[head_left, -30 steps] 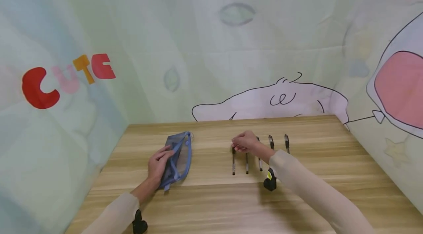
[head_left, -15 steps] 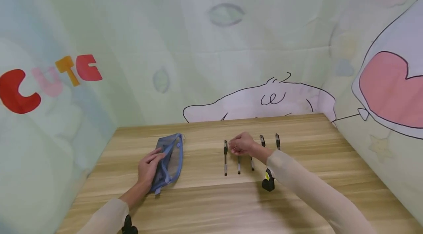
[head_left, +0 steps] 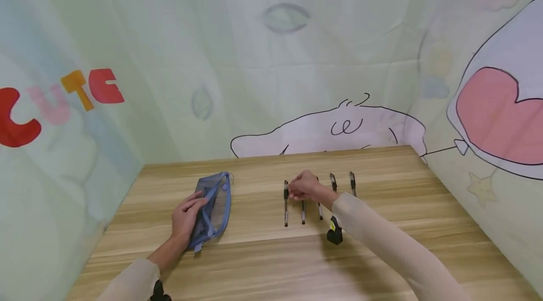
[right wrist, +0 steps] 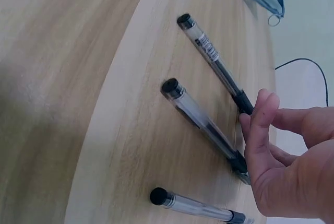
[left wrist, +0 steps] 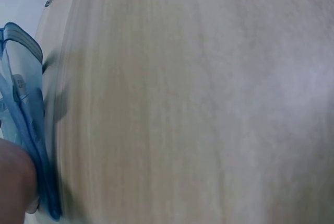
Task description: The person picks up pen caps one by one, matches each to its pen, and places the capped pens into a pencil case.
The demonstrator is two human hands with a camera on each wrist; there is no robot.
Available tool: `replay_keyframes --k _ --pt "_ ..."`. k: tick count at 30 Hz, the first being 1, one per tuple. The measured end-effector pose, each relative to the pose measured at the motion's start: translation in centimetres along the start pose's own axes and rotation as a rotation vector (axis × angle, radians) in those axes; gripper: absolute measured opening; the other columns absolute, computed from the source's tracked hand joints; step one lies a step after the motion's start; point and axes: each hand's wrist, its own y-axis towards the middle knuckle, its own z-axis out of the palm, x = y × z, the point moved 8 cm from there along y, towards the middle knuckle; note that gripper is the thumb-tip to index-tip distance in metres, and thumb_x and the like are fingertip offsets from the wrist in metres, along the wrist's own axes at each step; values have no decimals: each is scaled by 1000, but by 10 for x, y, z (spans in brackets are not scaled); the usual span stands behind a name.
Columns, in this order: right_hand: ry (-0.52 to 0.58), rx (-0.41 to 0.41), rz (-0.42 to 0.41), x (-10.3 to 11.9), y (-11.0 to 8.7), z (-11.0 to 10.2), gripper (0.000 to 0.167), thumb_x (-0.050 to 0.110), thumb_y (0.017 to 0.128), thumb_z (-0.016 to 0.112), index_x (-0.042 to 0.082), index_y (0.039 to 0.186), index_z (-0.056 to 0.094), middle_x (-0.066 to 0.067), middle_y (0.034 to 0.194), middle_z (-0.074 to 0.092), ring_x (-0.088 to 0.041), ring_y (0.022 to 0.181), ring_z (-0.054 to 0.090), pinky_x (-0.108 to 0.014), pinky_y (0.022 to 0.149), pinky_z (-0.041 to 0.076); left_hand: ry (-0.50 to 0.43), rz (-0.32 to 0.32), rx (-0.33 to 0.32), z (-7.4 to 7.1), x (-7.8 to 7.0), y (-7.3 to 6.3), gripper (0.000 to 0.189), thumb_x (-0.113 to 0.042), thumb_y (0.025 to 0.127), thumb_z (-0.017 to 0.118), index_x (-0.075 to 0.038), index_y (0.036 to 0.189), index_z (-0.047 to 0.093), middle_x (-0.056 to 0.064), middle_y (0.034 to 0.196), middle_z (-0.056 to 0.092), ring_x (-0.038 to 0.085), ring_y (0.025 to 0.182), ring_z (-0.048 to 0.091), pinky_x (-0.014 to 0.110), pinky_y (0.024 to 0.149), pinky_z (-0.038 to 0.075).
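A blue see-through zip pencil case (head_left: 222,204) lies at the left of the table, its opening toward the right. My left hand (head_left: 185,216) holds its near-left side, with fingers over the edge; the left wrist view shows only part of that hand. Several black-capped clear pens lie in a row to the right. My right hand (head_left: 303,186) is low over the upper end of the second pen (right wrist: 201,122), hiding its cap. Its fingertips are close beside the leftmost pen (head_left: 286,190). Whether they pinch a pen is hidden in the right wrist view.
The wooden table (head_left: 254,263) ends at a printed cloth backdrop (head_left: 237,79). Two more pens, the fourth pen (head_left: 333,180) and the rightmost pen (head_left: 352,180), lie past my right wrist. A black camera mount (head_left: 334,231) sits under that wrist.
My right hand has shifted slightly right, from the leftmost pen's cap to over the second pen's. The left hand stays on the pencil case. The head view has turned a little right.
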Motion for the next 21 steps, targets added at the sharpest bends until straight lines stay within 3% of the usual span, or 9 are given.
replay_keyframes --k 3,6,12,14,18,21 --pt "-27 -2 1 0 2 1 34 2 96 67 -14 126 61 -6 69 70 -7 53 63 -15 50 55 12 -2 -8 -2 0 0 28 -18 91 76 4 108 76 -5 130 71 17 137 54 -3 88 39" --pt "-79 -13 -5 1 5 1 37 2 95 69 -14 127 61 -6 69 70 -6 51 62 -14 50 54 21 -2 4 -2 1 -1 29 -19 92 74 5 109 75 2 136 68 18 139 53 -4 87 37" --pt "-221 -58 -33 5 8 4 47 4 89 77 -9 131 61 -13 84 76 -4 49 59 -14 48 53 14 -4 10 0 3 -1 29 -18 93 73 6 109 75 13 142 64 19 139 53 -4 87 37" --pt "-270 -78 -58 6 9 6 38 5 87 79 -8 121 68 -13 81 76 -4 47 58 -15 47 54 15 8 8 1 2 -1 28 -16 93 73 7 109 75 14 141 64 20 138 53 -4 87 38" --pt "-376 -111 -114 10 11 8 13 7 86 81 -5 89 76 -8 61 70 -6 43 55 -15 42 50 29 36 11 3 0 1 27 -14 93 72 8 109 75 15 139 65 21 137 54 -4 88 38" --pt "-446 -131 -149 14 13 10 18 8 86 81 -2 74 75 -5 53 64 -8 42 53 -14 38 44 38 53 12 4 -2 3 27 -15 94 72 8 108 75 15 139 66 20 135 55 -3 89 38"
